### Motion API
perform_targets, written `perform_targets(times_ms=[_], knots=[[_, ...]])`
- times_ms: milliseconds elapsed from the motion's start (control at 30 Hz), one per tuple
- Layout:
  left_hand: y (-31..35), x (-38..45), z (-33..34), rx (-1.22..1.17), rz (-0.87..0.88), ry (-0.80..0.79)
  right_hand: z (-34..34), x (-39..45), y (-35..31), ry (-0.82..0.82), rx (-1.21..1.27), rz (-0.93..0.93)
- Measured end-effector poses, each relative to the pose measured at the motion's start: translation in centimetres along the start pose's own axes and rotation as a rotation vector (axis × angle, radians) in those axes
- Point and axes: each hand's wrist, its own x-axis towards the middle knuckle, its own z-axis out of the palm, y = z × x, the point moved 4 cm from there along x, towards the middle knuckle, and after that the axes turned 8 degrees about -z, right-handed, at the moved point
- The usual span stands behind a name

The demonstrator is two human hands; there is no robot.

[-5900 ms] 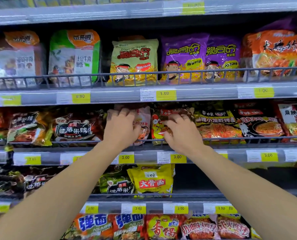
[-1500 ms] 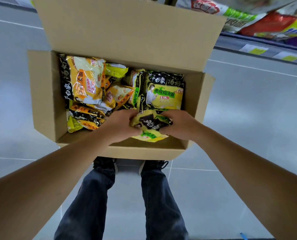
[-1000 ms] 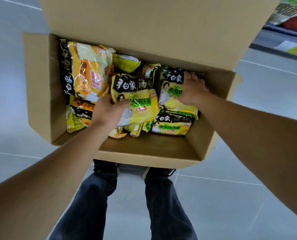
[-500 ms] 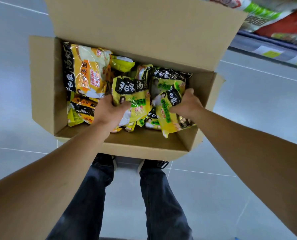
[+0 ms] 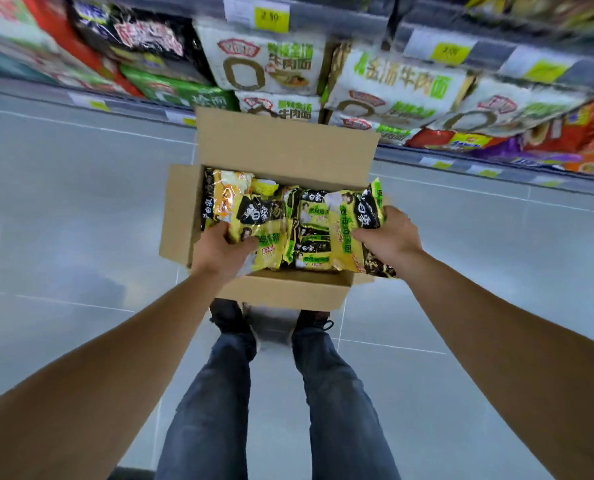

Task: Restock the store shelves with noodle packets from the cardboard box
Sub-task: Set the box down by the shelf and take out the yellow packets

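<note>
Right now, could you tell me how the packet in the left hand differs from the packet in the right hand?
The left hand grips its packet over the box interior, roughly upright, black band on top. The right hand holds its packet turned sideways, overhanging the box's right wall. Both are yellow with black and green print and look like the same product.

— What sort of place is this?
— A shop aisle; shelves [image 5: 375,26] stacked with instant-noodle packs [image 5: 264,64]; yellow price tags [image 5: 271,17] along the edges; grey tiled floor [image 5: 63,220] below.
</note>
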Motion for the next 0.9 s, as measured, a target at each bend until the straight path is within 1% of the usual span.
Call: perform_targets(times_ms=[100,233,400,500,633,733,900], knots=[[2.0,-6.2,-3.9,-0.079,0.030,0.019,-4.6,-5.9,-3.3,0.062,0.014,-0.040],[3.6,-12.7,-7.5,-0.166,0.096,-0.012,-8.0,-12.9,-5.8,0.140,0.089,-0.042],[4.5,-20.7,-13.6,-0.158,0.267,-0.050,-11.0,-24.3,-8.6,0.348,0.233,-0.152],[4.4,-23.9,-16.3,-0.118,0.350,-0.048,-12.3,-29.6,-9.3,0.426,0.213,-0.188],[5.7,-29.9,-20.2,-0.110,0.498,-0.076,-15.5,-37.5,-10.0,0.593,0.205,-0.255],[7.3,-33.9,-21.9,-0.089,0.590,-0.073,-17.8,-41.5,-10.3,0.636,0.180,-0.285],[11.2,-39.0,-22.6,-0.053,0.736,-0.063,-22.9,-47.1,-9.8,0.698,0.058,-0.311]])
